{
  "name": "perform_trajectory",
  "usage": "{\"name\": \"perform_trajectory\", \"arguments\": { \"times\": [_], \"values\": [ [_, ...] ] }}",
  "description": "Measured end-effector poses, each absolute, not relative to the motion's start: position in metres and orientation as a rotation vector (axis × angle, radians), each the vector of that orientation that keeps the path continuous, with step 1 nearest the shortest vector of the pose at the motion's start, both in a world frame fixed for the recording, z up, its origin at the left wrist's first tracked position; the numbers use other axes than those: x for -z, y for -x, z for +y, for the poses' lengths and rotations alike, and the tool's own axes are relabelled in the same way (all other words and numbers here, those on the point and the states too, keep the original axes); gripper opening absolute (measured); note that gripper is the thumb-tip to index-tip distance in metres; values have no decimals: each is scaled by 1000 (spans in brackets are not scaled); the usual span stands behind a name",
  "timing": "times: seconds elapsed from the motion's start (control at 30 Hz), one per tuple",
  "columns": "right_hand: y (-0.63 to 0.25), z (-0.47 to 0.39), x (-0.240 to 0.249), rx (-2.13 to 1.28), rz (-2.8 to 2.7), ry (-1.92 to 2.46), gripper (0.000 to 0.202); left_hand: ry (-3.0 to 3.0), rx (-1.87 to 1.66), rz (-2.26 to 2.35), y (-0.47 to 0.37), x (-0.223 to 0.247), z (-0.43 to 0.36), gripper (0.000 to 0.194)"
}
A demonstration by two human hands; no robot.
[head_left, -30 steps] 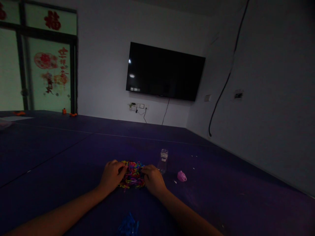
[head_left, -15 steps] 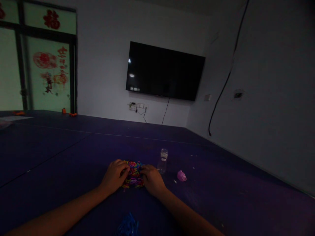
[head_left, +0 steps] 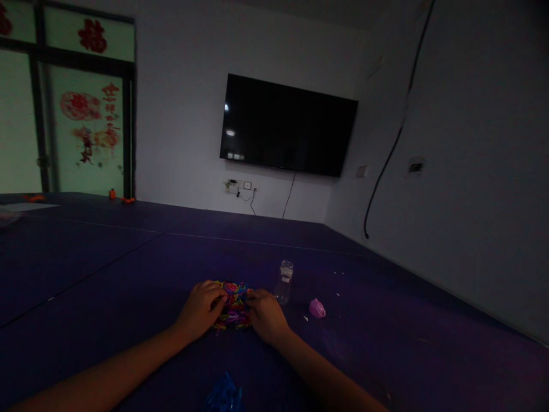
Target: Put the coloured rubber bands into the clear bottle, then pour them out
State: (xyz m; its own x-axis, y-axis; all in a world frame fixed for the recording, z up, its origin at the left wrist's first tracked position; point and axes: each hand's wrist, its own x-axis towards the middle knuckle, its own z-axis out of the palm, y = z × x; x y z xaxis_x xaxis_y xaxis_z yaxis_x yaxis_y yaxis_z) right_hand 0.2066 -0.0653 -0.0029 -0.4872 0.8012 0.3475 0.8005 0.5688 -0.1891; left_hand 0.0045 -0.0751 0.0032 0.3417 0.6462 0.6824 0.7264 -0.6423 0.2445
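A heap of small multicoloured loop-like pieces lies on the dark purple tabletop between my two hands; their exact kind is too dim to tell. My left hand curls at the heap's left edge, thumb and fingertips drawn together. From the right side, my right hand reaches over the heap with its fingers bent down into it. What either set of fingertips pinches is too small to make out. Just beyond my right hand stands a clear bottle, uncapped. To its right rests a pink cap with a loop.
A bunch of blue pieces lies near my body between the forearms. White scraps dot the purple tabletop on the right. Small orange objects and a white sheet sit at the far left. A black cable hangs along the right wall.
My right fingers have shifted slightly over the heap. Otherwise both hands, the bottle and the pink cap keep their places; the view has tilted a trace.
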Motion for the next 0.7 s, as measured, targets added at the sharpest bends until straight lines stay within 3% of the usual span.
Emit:
{"name": "perform_trajectory", "arguments": {
  "times": [0.7],
  "values": [
    [-209,-65,2,-247,-2177,978,39,2559,1243,-1134,-4,-1,-73,16]
  ]
}}
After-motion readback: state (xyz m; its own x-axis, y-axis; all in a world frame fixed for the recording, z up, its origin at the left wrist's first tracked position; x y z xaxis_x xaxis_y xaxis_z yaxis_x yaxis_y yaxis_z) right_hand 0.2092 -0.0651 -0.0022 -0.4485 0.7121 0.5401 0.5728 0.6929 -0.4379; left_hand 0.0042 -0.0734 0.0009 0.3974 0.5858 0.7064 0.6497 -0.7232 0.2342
